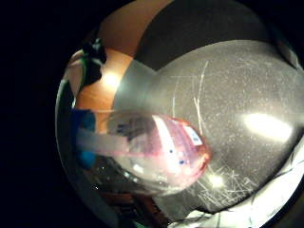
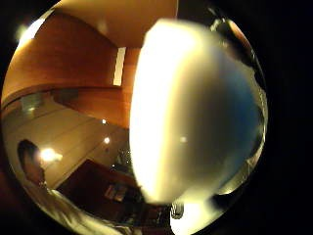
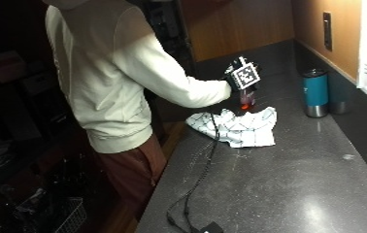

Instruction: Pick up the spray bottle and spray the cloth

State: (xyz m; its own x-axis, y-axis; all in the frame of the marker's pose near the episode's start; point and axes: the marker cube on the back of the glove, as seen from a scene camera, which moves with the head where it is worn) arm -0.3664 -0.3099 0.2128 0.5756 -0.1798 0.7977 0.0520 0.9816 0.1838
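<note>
In the outside view a person stands at a dark counter (image 3: 287, 179). Their gloved right hand (image 3: 233, 83) grips the spray bottle (image 3: 246, 100) and holds it just above the far edge of a white checked cloth (image 3: 238, 127) that lies crumpled on the counter. Only the bottle's reddish lower part shows below the hand. In the little finger side palm view the clear bottle (image 1: 156, 149) with pink liquid and a label lies close under the palm, over the speckled counter (image 1: 237, 85), with the cloth (image 1: 266, 209) at the edge. The bottle's white spray head (image 2: 190, 112) fills the thumb side view.
A teal tumbler (image 3: 314, 92) and a darker cup (image 3: 339, 99) stand at the back right by the wall. A black cable (image 3: 199, 174) trails along the counter's left side near its edge. The wooden wall (image 3: 319, 29) carries an outlet.
</note>
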